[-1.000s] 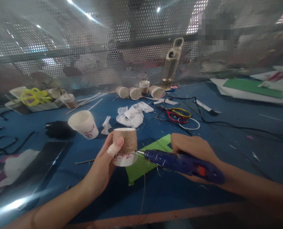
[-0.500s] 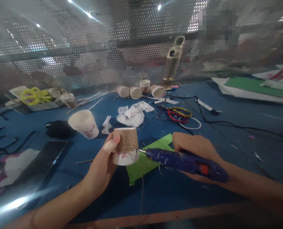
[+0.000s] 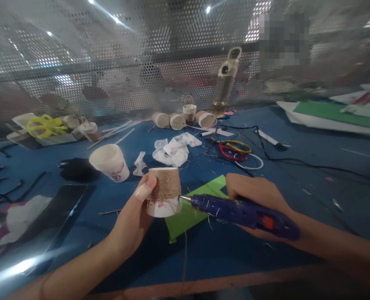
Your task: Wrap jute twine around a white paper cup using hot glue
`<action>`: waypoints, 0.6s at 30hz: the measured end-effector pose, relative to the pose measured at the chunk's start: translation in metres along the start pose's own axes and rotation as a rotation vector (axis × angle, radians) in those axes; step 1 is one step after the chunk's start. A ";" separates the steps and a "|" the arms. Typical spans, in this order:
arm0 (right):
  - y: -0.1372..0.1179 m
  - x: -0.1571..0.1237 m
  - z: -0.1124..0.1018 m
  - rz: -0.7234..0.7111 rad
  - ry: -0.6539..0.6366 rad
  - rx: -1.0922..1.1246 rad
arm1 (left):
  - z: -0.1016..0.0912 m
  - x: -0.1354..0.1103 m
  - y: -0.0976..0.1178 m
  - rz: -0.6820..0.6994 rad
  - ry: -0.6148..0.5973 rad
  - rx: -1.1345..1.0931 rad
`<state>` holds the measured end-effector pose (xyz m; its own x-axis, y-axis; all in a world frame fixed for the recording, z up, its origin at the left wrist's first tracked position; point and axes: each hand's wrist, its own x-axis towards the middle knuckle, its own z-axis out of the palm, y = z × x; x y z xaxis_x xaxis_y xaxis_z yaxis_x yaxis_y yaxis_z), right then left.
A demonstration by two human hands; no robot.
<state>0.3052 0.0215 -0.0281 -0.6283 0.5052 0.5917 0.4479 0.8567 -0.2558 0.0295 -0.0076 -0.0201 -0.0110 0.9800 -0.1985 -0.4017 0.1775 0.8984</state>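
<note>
The left hand (image 3: 135, 221) clasps a small upside-down paper cup wrapped in brown twine (image 3: 164, 191), thumb pressed on the wound part and the cup lifted clear of the blue table (image 3: 297, 175). The twine covers the upper band only; the white flared rim with its pink print, at the bottom, is bare. The right hand (image 3: 256, 196) is clenched round a dark blue hot-glue gun with an orange trigger (image 3: 244, 213), whose metal nozzle meets the cup's right side just at the lower edge of the twine.

To lay this bead well, I judge the nozzle should stay right against the last turn, so that glue lands on bare paper where the next turn will sit, with the thumb kept away from that spot. A thin strand hangs below the cup toward the table edge; it is probably the loose twine end, though it is too fine to be sure.

Right of the cup and beneath the gun lies a bright green sheet of card (image 3: 191, 212). Left of the cup and farther back stands a plain white paper cup (image 3: 110, 161), tilted. Behind the cup lie crumpled white lace scraps (image 3: 175, 151), and to their right red-and-yellow-handled scissors (image 3: 234, 151).
</note>
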 end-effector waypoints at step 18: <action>0.003 -0.002 0.000 -0.020 -0.012 -0.005 | 0.002 0.000 0.001 0.019 0.015 0.025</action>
<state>0.3078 0.0228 -0.0296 -0.6451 0.4891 0.5871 0.4381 0.8662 -0.2403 0.0303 -0.0071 -0.0184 -0.0321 0.9819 -0.1867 -0.3781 0.1610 0.9117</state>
